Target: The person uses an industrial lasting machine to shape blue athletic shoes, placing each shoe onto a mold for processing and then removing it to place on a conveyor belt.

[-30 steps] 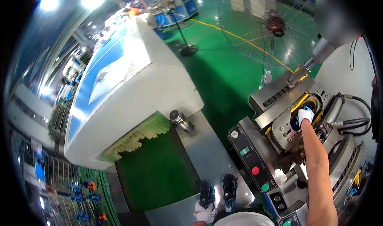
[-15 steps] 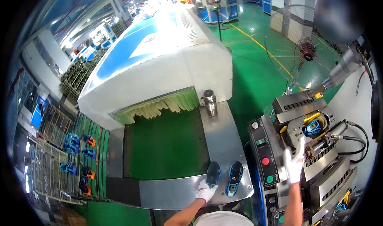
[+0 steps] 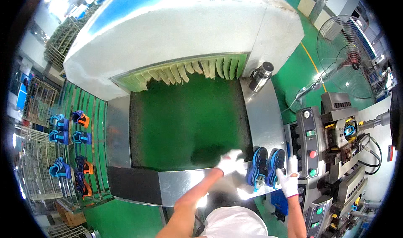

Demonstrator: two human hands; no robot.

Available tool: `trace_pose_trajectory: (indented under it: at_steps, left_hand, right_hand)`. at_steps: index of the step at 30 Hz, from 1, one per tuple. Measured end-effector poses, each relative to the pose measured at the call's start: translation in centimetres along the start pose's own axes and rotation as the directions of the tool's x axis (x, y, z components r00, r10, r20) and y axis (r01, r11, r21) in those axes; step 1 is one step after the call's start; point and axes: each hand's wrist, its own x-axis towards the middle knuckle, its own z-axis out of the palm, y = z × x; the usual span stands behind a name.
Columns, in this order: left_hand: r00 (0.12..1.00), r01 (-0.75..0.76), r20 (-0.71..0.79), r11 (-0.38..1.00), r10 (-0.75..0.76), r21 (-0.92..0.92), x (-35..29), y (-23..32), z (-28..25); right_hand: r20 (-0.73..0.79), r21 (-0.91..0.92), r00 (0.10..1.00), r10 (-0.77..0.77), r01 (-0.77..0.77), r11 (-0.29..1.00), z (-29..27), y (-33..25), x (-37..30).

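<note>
Two dark shoes with blue trim stand side by side at the right front corner of the metal table rim: a left one [image 3: 257,167] and a right one [image 3: 275,168]. My right hand [image 3: 289,180], in a white glove, is just right of the right shoe, fingers stretched up and thumb apart. Whether it touches the shoe I cannot tell. My left hand [image 3: 231,162], also in a white glove, hovers over the front edge of the green conveyor belt [image 3: 189,124], left of the shoes. Motion smears its fingers.
A white machine hood [image 3: 176,36] with a fringed curtain [image 3: 184,72] spans the belt. A metal flask [image 3: 261,76] stands on the right rim. Several shoes sit on a rack [image 3: 98,154] at left. Right are a control panel [image 3: 310,141], a press [image 3: 350,133] and a fan [image 3: 352,57].
My left hand has left the left shoe and lies over the belt edge. My right hand has come from the press to beside the right shoe. The view has swung, showing the hood closer.
</note>
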Motion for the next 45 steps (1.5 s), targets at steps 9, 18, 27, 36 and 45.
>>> trace_pose_trajectory:
  at_steps: [9,18,27,36,45]
  left_hand:
    - [0.701,-0.031,-0.673,0.953,0.236,0.301,15.4,-14.7,-30.1]
    - [0.667,0.707,-0.637,0.599,-0.388,0.375,21.2,-34.6,-59.3]
    - [0.685,0.674,-0.616,0.659,-0.389,0.333,23.9,-44.2,-55.4]
    - [0.909,0.281,-0.415,0.682,0.037,0.675,14.9,-24.7,-39.2]
    - [0.754,0.19,-0.648,0.909,0.107,0.372,-8.9,-11.4,-24.3]
  right_hand:
    - [0.283,0.081,0.912,-0.296,0.285,0.955,20.3,-18.2,9.2]
    - [0.28,-0.081,0.822,-0.496,0.535,0.841,34.7,-25.2,19.2]
    - [0.203,-0.084,0.808,-0.553,0.577,0.812,36.4,-24.0,19.6]
    - [0.356,-0.188,0.812,-0.462,0.547,0.816,34.7,-22.9,17.6]
    - [0.372,0.195,0.872,-0.319,0.263,0.945,22.3,-21.8,9.3]
